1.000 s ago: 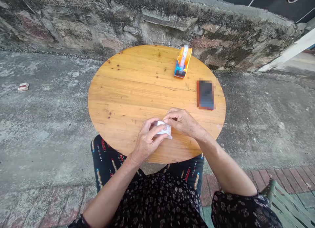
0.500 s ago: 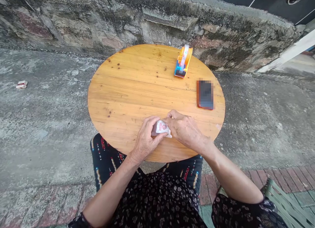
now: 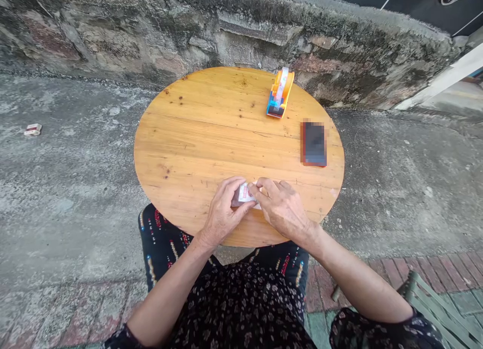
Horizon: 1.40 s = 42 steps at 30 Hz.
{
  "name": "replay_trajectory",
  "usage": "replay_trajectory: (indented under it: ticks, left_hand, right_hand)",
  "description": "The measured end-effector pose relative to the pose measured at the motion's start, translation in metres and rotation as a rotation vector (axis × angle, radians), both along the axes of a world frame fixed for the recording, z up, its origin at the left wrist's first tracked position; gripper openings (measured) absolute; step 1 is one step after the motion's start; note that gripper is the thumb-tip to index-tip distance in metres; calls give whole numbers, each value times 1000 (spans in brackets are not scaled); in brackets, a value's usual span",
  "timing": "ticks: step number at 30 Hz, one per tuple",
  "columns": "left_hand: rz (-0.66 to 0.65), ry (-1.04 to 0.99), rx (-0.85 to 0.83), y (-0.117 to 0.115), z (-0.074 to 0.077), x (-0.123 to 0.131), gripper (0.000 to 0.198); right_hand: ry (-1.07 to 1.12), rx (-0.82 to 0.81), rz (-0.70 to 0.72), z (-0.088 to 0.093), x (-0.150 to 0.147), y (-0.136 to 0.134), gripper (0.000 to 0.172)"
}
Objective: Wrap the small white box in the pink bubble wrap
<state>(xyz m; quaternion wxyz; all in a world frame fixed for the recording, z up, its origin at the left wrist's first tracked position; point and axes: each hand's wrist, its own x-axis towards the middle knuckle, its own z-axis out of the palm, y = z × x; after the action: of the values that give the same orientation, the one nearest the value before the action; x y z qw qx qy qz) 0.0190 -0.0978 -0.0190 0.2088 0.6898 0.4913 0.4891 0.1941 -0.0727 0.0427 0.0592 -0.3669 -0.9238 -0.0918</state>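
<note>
Near the front edge of the round wooden table (image 3: 181,153), my left hand (image 3: 225,205) is closed around a small white packet with red print (image 3: 244,192), thumb along its near side and fingers on the far side. My right hand (image 3: 281,205) lies over the packet's right end, thumb and fingertips bent in a pinch against it. A bit of clear or whitish wrapping shows beneath the right fingers. What exactly those fingers grip is hidden.
An orange and blue tape dispenser (image 3: 279,93) stands at the table's back right. A blurred phone in a red case (image 3: 314,144) lies at the right. A stone wall (image 3: 169,32) runs behind the table. A small box (image 3: 33,129) lies on the ground at left.
My right hand has shifted slightly, its thumb and fingers now reaching across the packet's top and covering more of its print. The left hand keeps its hold.
</note>
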Motion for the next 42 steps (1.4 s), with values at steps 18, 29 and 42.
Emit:
replay_trajectory:
  ticks: [18, 29, 42]
  left_hand:
    - [63, 72, -25, -3, 2, -1, 50]
    - [51, 100, -55, -11, -2, -8, 83]
    - [-56, 155, -225, -3, -3, -19, 85]
  right_hand:
    - [858, -249, -313, -47, 34, -20, 23]
    - [693, -331, -372, -57, 32, -33, 71]
    - [576, -448, -219, -54, 21, 1, 95]
